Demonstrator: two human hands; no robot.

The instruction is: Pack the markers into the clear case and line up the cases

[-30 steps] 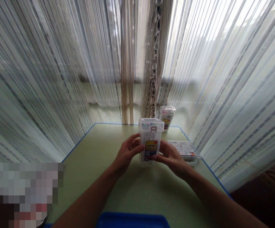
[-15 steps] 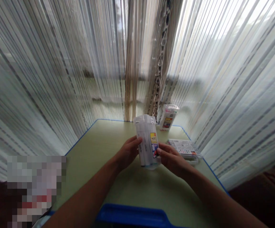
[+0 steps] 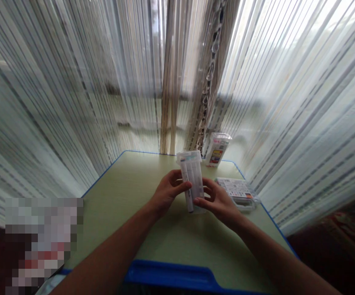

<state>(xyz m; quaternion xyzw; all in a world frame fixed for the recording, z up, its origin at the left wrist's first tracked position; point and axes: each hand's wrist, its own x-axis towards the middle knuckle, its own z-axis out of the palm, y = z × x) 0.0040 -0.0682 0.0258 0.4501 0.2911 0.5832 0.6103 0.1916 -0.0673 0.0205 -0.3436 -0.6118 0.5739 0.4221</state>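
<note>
Between my hands, above the middle of the table, is a clear plastic marker case [image 3: 195, 174] with a lid and several white markers inside. It is held nearly upright, its lid at the top. My left hand [image 3: 169, 190] grips the left side, thumb across the front. From the right, my right hand [image 3: 218, 201] holds the lower part, its thumb on the front face and its other fingers round the side. The fingers behind the case are partly hidden.
A similar case [image 3: 218, 150] with a coloured label stands at the table's far right corner. Right of my hand lies a flat case [image 3: 237, 190] with a printed sheet. The green table [image 3: 112, 209] has a blue edge and a blue front tray [image 3: 171, 274]. String curtains [image 3: 134, 73] hang behind.
The marker case has been turned so its coloured label no longer faces me and the markers show. My right thumb has moved onto the front face.
</note>
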